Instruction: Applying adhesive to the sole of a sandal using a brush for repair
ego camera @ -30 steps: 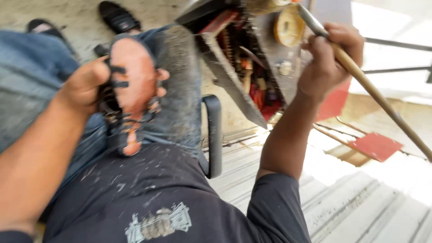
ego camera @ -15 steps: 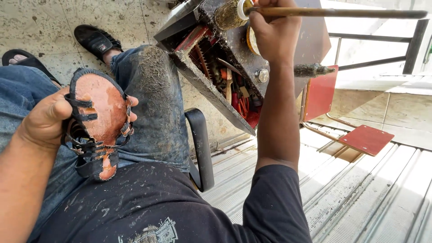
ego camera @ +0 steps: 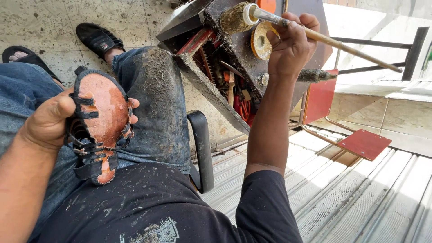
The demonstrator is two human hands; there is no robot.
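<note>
Strappy sandal (ego camera: 101,126) sole-up on the lap; long-handled brush (ego camera: 288,22) raised.

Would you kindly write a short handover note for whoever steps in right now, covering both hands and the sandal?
Left hand: grips the strapped sandal sole-up on the lap; the sole shows reddish brown.
Right hand: holds the long-handled brush, raised beside the small round tin on the open toolbox.
Done: cannot tell whether the sole is coated.
Left: the brush is off the sole; no second sole piece is in view.
</note>
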